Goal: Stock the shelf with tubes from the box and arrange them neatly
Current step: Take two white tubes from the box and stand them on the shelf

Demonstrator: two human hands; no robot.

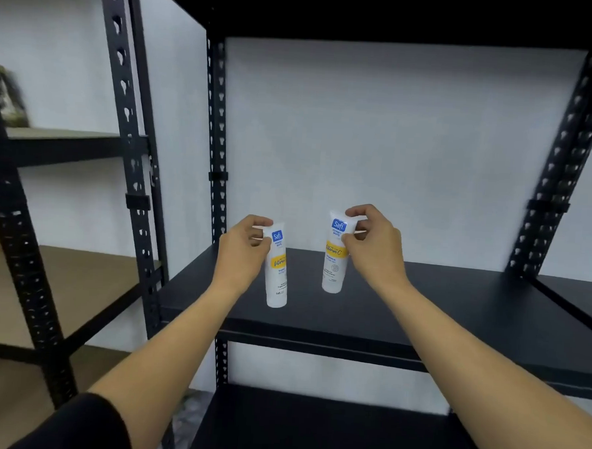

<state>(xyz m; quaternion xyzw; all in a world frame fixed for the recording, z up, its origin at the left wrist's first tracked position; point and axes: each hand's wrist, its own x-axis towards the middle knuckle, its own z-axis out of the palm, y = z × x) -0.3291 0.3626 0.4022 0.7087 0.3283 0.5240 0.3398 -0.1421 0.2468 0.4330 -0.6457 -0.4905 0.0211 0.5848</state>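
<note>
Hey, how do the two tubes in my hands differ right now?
The left tube sits nearer the shelf's front edge; the right tube is further back. The left tube is turned so its label is partly cut off; the right tube's label faces you more fully. Both are white with blue and yellow labels, each gripped near the top by the left hand and right hand.

head view, facing forward, close to shelf (421, 299)

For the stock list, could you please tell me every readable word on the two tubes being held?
"Safi", "PERFECT WHITE", "Vitamin C": white plastic tube with yellow band in the right hand.
"Safi", "Vitamin" (cut off): matching white tube in the left hand.
Smaller print on both: too blurred to read.
</note>
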